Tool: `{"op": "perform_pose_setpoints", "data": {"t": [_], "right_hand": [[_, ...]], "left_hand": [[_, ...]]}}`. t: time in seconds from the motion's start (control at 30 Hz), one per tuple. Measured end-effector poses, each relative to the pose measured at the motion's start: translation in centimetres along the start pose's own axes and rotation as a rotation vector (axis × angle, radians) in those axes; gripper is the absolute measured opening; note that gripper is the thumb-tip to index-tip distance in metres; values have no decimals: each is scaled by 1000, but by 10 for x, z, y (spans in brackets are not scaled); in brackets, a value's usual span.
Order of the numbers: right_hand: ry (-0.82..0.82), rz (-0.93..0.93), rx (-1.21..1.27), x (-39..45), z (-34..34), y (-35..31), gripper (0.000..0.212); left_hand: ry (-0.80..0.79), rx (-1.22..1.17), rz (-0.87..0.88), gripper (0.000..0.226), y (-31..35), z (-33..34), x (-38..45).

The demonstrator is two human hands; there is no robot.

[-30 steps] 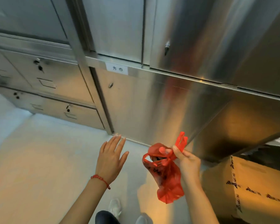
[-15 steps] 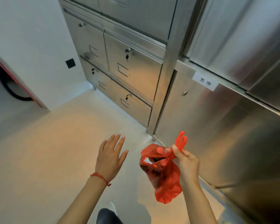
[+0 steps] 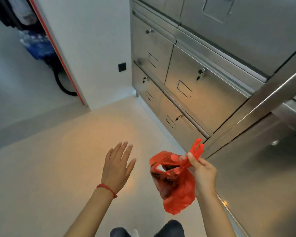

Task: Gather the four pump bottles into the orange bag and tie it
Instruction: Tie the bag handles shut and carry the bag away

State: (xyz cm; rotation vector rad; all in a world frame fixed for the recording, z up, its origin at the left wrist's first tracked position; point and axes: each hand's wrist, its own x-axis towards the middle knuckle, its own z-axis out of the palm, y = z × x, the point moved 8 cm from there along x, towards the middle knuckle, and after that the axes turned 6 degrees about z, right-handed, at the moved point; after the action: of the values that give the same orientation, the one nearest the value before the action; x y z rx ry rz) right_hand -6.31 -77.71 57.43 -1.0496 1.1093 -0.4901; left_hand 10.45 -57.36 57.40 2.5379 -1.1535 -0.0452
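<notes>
An orange plastic bag (image 3: 176, 187) with dark print hangs in the air at lower centre, its handles bunched together and sticking up above my fingers. My right hand (image 3: 202, 173) pinches those handles and carries the bag. The bag sags and bulges at the bottom; its contents are hidden, and no pump bottle shows anywhere. My left hand (image 3: 117, 165) is held flat to the left of the bag, fingers apart, holding nothing, with a red bead bracelet on the wrist.
Stainless steel cabinets (image 3: 203, 86) with keyed drawers fill the right side. A white wall (image 3: 92, 53) with a black socket (image 3: 122, 67) meets a doorway at left, where a blue bag (image 3: 34, 43) lies. Pale floor (image 3: 46, 168) stretches ahead; my legs show at the bottom.
The view has swung left, from the cabinet fronts and a cardboard box toward the wall corner and doorway. Both hands keep the same pose, the bag still hanging from my right hand.
</notes>
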Motion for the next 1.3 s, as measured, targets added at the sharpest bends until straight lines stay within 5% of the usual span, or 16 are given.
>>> {"op": "perform_pose_setpoints", "data": {"t": [0.7, 1.3], "right_hand": [[-291, 188, -177, 253, 280, -62, 7], [-244, 238, -244, 454, 493, -111, 13]], "left_hand": [[-51, 65, -423, 65, -170, -7, 257], [-154, 4, -409, 59, -355, 25, 501]]}}
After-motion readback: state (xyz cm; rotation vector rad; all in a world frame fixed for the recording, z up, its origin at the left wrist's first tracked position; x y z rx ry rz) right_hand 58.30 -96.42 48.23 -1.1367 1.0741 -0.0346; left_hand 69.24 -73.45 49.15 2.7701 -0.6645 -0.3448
